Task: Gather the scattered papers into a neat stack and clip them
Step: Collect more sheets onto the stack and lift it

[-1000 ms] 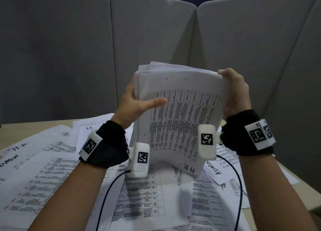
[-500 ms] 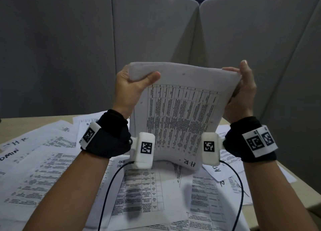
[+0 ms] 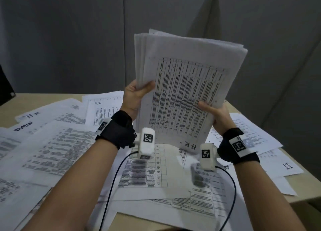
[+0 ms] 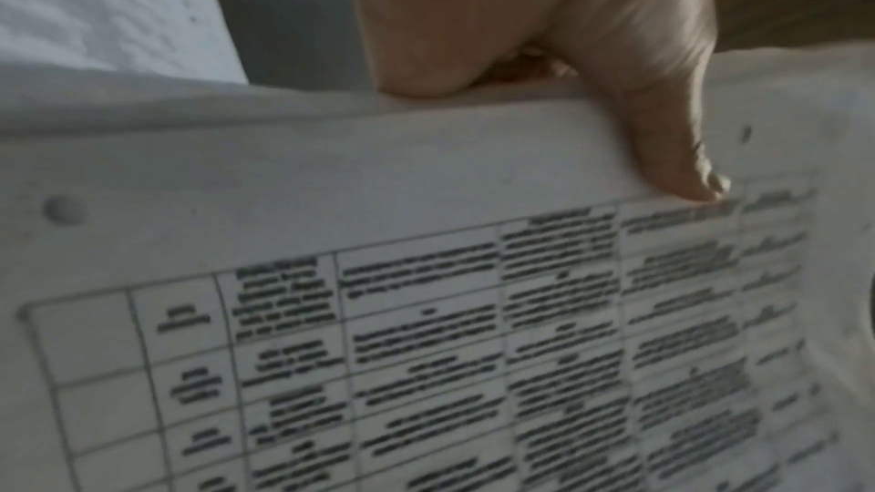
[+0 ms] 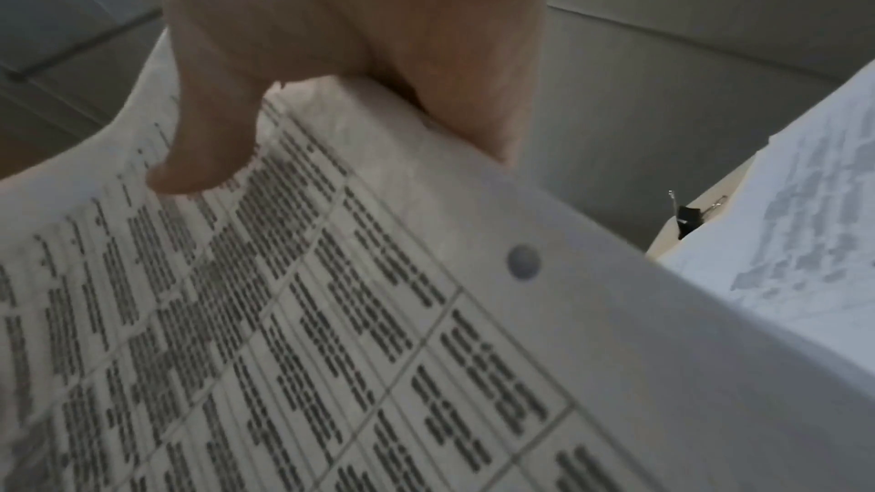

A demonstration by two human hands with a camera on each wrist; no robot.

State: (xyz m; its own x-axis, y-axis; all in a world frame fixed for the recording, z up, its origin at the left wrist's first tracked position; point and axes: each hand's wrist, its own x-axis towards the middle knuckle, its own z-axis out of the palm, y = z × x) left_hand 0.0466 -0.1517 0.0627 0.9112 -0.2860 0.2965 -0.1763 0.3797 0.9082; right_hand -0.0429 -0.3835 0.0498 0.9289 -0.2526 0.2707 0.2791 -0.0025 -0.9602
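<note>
I hold a thick stack of printed papers (image 3: 187, 91) upright over the desk, its lower edge marked "H.R." close above the sheets lying there. My left hand (image 3: 137, 93) grips the stack's left edge, thumb across the front page (image 4: 672, 148). My right hand (image 3: 217, 114) grips the right edge lower down, thumb on the print (image 5: 208, 148). The top sheets fan out slightly at the upper left corner. Many loose papers (image 3: 57, 140) lie scattered on the desk. A black binder clip (image 5: 689, 217) sits on the desk at the far right, seen only in the right wrist view.
Grey partition panels (image 3: 69, 39) wall the desk on the far sides. The wooden desk (image 3: 295, 198) ends at the right, with sheets hanging over its edge. A dark object (image 3: 5, 86) stands at the far left. Wrist camera cables (image 3: 111, 187) trail over the papers.
Both hands slid from the stack's top corners down to its side edges. The stack now stands taller and tilts right, no longer curled over at the top.
</note>
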